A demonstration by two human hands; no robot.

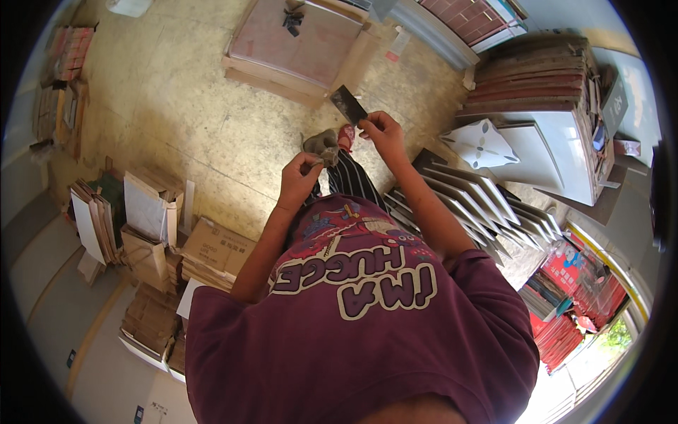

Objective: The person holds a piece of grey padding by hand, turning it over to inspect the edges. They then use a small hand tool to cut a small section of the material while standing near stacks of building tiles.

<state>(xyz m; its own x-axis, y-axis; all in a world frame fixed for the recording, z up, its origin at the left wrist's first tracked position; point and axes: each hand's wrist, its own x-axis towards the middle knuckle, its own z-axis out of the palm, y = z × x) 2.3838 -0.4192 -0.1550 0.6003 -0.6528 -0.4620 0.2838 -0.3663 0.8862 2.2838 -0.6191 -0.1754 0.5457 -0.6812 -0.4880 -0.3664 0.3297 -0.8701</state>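
My right hand (382, 134) pinches one end of a thin, dark rectangular piece (349, 104) between thumb and fingers. The piece points away from me, up and to the left, and has a slight sheen. My left hand (299, 174) is closed, with its fingertips at a crumpled grey-brown thing (321, 143) that looks like a cloth or a glove. Where that thing ends and what lies inside the fingers is hard to make out. Both hands are in front of my waist, a short way apart. Below them shows a foot in a red shoe (346, 136).
Ahead stands a low, flat-topped stack (293, 53) with several small dark pieces (292, 22) on it. Tile panels (472, 191) lean in a row at my right, near a large stack of boards (526, 88). Cardboard boxes (217, 247) and upright tiles (145, 205) are at my left.
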